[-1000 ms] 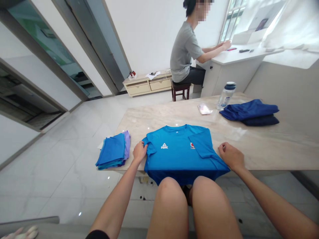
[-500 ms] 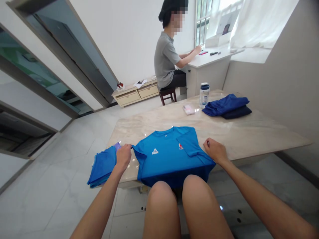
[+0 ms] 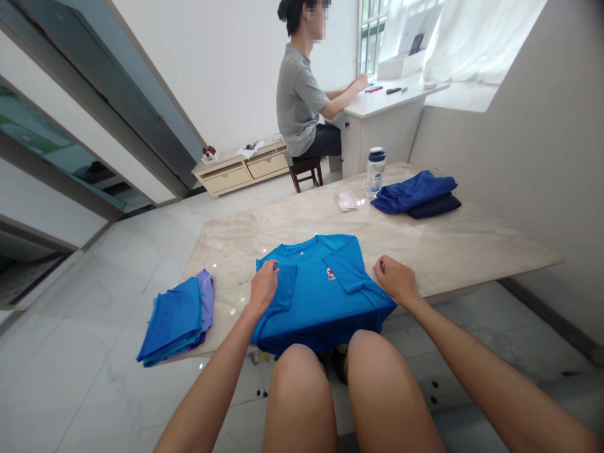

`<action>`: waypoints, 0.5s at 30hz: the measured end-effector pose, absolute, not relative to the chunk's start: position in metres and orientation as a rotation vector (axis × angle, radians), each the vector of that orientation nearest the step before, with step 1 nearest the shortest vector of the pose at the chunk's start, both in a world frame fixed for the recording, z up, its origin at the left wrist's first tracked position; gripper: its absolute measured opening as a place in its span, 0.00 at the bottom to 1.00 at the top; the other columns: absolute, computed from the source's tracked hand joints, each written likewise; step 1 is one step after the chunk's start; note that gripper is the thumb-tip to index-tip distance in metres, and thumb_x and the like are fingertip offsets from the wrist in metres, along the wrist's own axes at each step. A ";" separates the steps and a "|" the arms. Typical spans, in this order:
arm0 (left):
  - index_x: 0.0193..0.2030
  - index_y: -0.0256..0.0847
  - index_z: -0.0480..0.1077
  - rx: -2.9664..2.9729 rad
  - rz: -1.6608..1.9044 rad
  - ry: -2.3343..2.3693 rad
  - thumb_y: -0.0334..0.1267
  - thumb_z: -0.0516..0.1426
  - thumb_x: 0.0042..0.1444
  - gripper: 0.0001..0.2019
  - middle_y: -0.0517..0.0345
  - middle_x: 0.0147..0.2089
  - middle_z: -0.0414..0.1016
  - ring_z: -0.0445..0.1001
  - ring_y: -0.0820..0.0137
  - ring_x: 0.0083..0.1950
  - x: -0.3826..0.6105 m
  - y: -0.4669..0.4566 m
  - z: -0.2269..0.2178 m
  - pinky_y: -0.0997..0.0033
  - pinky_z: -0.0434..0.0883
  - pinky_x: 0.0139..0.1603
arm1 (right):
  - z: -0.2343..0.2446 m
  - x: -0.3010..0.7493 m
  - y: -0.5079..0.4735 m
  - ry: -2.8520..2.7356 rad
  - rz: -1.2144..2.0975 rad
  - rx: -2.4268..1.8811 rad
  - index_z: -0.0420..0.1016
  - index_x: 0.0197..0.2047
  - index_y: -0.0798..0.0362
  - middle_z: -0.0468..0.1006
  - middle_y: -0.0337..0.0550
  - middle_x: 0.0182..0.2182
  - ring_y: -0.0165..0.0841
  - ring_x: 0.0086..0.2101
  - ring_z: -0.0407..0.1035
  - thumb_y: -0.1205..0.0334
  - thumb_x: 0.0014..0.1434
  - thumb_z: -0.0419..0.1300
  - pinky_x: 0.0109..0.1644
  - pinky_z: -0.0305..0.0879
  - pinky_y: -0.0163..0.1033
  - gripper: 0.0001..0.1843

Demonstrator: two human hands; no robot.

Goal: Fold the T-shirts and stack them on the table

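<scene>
A blue T-shirt lies front up on the table, collar away from me, its lower part hanging over the near edge in front of my knees. Both sleeves are folded inward over the chest; a small red and white badge shows beside the right one. My left hand is closed at the shirt's left edge, on the folded left sleeve; its fingertips are partly hidden. My right hand rests loosely curled on the table just beside the shirt's right edge, with nothing visible in it.
A stack of folded blue and purple clothes lies at the table's left end. Farther back are a water bottle, dark blue garments and a blurred pinkish item. Another person sits at a white desk.
My left hand has brought the left sleeve inward across the shirt, covering the chest lettering. My right hand stays curled beside the right edge. The view has shifted slightly.
</scene>
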State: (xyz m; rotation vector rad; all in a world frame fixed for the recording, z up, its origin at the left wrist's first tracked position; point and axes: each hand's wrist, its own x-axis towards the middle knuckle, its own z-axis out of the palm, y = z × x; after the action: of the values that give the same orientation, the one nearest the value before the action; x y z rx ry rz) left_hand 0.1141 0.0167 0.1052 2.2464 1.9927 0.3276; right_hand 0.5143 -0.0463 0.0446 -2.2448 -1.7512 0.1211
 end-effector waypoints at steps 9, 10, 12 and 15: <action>0.58 0.38 0.75 1.902 0.751 1.982 0.36 0.58 0.66 0.15 0.39 0.62 0.76 0.81 0.55 0.60 0.028 0.072 0.063 0.52 0.80 0.63 | 0.049 0.549 0.022 -1.737 0.371 -2.031 0.82 0.50 0.51 0.85 0.46 0.39 0.40 0.40 0.79 0.59 0.74 0.58 0.42 0.64 0.39 0.11; 0.59 0.37 0.74 1.855 0.758 1.983 0.37 0.59 0.65 0.17 0.38 0.62 0.76 0.81 0.54 0.60 0.022 0.083 0.058 0.52 0.80 0.62 | 0.051 0.551 0.041 -1.763 0.393 -1.959 0.81 0.52 0.51 0.85 0.47 0.41 0.40 0.42 0.79 0.60 0.73 0.60 0.46 0.67 0.39 0.10; 0.60 0.35 0.74 1.793 0.731 1.953 0.40 0.62 0.63 0.20 0.38 0.61 0.79 0.82 0.54 0.59 0.012 0.102 0.048 0.53 0.81 0.61 | 0.056 0.549 0.078 -1.866 0.483 -1.810 0.80 0.56 0.53 0.84 0.50 0.49 0.39 0.46 0.79 0.61 0.68 0.67 0.53 0.71 0.40 0.14; 0.62 0.36 0.74 1.812 0.602 1.827 0.48 0.66 0.60 0.27 0.43 0.55 0.83 0.83 0.56 0.55 0.008 0.121 0.042 0.57 0.80 0.59 | 0.064 0.536 0.127 -2.007 0.742 -1.716 0.78 0.60 0.54 0.82 0.54 0.55 0.41 0.50 0.79 0.57 0.58 0.78 0.56 0.75 0.42 0.29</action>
State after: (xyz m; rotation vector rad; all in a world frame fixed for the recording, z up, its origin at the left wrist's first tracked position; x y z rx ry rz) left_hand 0.0082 0.1206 0.0422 1.8117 1.8265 0.6021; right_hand 0.5360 0.1266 0.0638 -1.7163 -2.0071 0.7423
